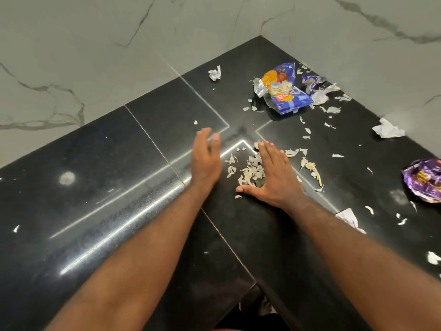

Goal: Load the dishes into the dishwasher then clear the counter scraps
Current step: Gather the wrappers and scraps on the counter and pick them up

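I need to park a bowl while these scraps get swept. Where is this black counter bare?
The counter is bare left of the left hand, out to the marble wall, save a pale ring mark and a fleck. Crowded: the peel pile by the right hand, the blue snack wrapper in the corner, the crumpled paper and purple wrapper along the right.

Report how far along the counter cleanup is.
Done: no dishes or dishwasher show, so that step can't be judged. In hand: the left hand and right hand, both open, flank a small pile of peels on the black counter. Left: the blue snack packet, purple wrapper, crumpled paper and scattered flakes lie uncollected.
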